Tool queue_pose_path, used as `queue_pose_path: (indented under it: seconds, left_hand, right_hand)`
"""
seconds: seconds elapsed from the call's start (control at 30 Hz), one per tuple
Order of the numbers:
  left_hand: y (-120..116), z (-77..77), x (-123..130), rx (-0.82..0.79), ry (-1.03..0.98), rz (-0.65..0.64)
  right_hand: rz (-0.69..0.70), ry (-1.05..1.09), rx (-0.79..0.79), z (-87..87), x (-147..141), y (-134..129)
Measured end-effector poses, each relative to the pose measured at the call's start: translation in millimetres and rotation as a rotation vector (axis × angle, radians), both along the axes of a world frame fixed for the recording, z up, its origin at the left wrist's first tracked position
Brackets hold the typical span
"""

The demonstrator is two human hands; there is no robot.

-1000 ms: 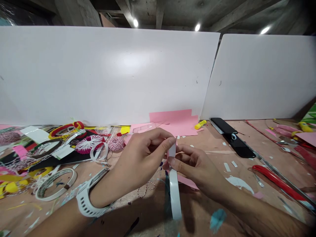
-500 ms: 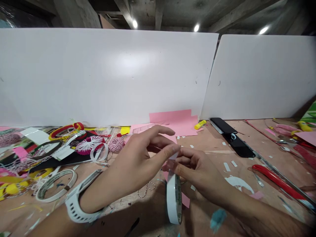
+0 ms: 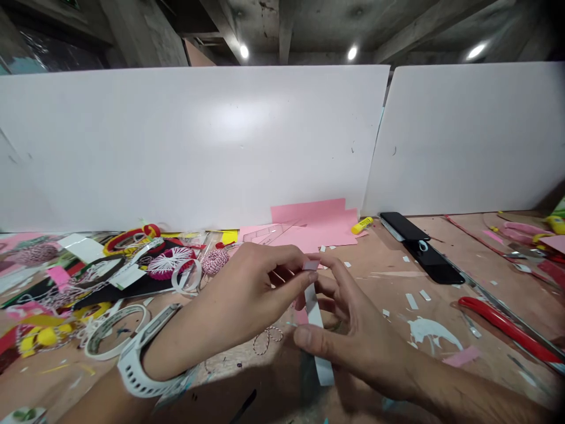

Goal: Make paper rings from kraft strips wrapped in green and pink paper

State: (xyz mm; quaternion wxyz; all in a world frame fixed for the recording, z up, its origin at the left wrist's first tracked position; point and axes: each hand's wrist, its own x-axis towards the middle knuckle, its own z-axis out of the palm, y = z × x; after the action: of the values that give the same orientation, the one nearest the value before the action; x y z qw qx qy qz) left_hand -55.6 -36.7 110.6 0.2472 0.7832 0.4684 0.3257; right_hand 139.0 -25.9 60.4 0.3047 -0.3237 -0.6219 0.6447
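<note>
My left hand [image 3: 247, 306] pinches the top end of a narrow strip of white tape [image 3: 315, 318] between thumb and fingertips. The tape hangs down and slightly to the right, and its lower end is seen edge-on. My right hand [image 3: 357, 335] is spread around the tape, with the thumb crossing in front and the fingers behind it. Its grip on the tape is loose at most. A white band [image 3: 141, 359] circles my left wrist.
Pink paper [image 3: 309, 221] and a yellow glue stick [image 3: 362, 225] lie ahead on a plywood bench [image 3: 388, 282], before white boards [image 3: 194, 147]. A black phone [image 3: 419, 247] and a red-handled tool [image 3: 507, 330] are to the right. Tape rolls and twine crowd the left.
The tape has turned from showing its round face to edge-on. My right hand has spread its fingers and moved down, while my left hand has shifted up and closed on the tape's top.
</note>
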Motion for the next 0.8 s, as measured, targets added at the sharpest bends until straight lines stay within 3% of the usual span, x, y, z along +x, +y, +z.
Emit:
queue_pose_path:
  seconds: [0.17,0.33,0.63,0.8]
  left_hand:
    - [-6,5.7,-4,0.046,0.017,0.057]
    - [-8,1.2,-11,-0.035,-0.112,0.065]
    - [-7,-8.2,-9,0.081,-0.047,0.071]
    - [-5,-13.0,-9,0.067,-0.075,0.046]
  right_hand:
    - [-0.133,-0.090,0.254,0.1,2,-6]
    - [-0.179,-0.189,0.397,8.8,8,-5]
    - [-0.160,-0.214,0.473,9.0,6,5]
    - [-0.137,-0.102,0.343,10.1,5,7]
